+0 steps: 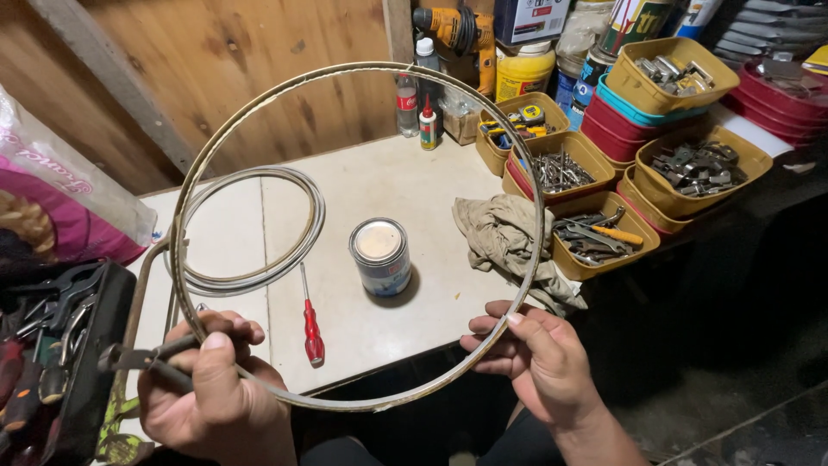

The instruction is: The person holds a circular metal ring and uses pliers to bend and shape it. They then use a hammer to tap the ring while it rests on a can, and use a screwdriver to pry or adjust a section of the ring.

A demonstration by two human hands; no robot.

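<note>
Wooden-walled shop, pale bench: large thin worn metal hoop held upright above it, left hand gripping dark pliers on it at 7 o'clock, right hand pinching it at 4 o'clock, steadying.

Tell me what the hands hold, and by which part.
Both hold a thin metal hoop by its lower rim: left hand at lower left, also gripping pliers; right hand at lower right.

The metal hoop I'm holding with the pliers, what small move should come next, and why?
Probably squeeze the pliers in the left hand where they meet the hoop, while the right hand steadies its lower edge. Both hands already hold it up above the table.
</note>
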